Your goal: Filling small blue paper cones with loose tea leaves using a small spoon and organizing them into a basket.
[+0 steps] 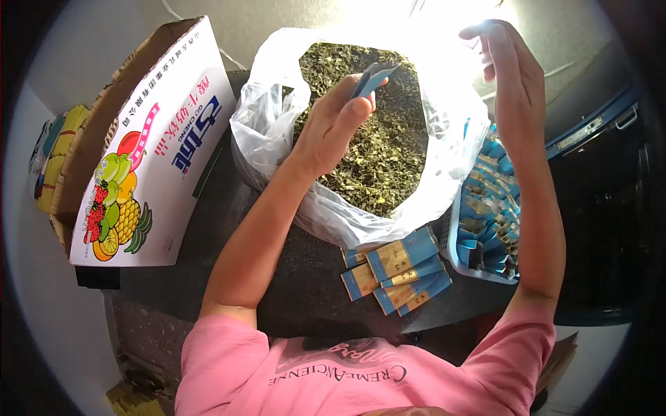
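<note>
My left hand (333,125) holds a small blue packet (372,81) between thumb and fingers. The hand is over a white plastic bag (260,149), whose rolled-down mouth shows dried, crumbled green leaves (371,166) filling it. Raised beyond the bag's right side, my right hand (512,80) has its fingers bent in against bright glare. Whatever lies between those fingertips is washed out. In front of the bag, several flat blue-and-tan packets (406,256) lie overlapping on the dark table.
A light-blue basket (479,274) of upright blue packets stands right of the bag, under my right forearm. At left leans an opened white carton (156,166) printed with fruit. Yellow bundles (66,156) lie behind it. A strong light shines at the back.
</note>
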The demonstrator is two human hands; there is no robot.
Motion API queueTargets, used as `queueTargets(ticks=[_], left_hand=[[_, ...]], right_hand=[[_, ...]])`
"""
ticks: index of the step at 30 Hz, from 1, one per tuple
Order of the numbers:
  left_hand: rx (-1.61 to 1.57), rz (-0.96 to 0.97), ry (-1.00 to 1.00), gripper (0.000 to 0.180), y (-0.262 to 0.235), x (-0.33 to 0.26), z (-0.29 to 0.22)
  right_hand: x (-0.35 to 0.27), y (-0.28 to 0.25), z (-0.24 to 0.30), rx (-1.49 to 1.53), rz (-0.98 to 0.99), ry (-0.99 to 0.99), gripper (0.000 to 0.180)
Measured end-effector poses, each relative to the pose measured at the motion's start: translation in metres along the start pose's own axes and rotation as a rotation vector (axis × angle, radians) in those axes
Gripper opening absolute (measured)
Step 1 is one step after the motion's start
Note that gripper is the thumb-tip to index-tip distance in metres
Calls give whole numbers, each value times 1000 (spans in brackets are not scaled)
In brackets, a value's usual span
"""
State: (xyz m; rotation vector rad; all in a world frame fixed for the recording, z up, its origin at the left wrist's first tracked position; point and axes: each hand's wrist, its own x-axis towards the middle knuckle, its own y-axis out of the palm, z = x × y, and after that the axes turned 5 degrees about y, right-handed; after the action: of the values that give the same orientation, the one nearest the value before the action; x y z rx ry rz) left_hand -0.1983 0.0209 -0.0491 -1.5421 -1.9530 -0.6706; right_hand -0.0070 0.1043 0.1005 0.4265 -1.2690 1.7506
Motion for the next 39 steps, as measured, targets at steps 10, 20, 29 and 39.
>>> queueTargets(ticks=[10, 20, 29, 39], left_hand=[[61, 11, -100, 55, 5, 1, -11], [115, 8, -92, 58, 5, 1, -6], [52, 49, -168, 50, 7, 1, -18], [-105, 54, -181, 44, 8, 0, -7]], right_hand=[[-10, -12, 15, 244, 98, 300, 31], [-11, 14, 18, 308, 229, 345, 33], [-25, 42, 3, 191, 420, 311, 34], [-31, 34, -21, 361, 360, 606, 34]])
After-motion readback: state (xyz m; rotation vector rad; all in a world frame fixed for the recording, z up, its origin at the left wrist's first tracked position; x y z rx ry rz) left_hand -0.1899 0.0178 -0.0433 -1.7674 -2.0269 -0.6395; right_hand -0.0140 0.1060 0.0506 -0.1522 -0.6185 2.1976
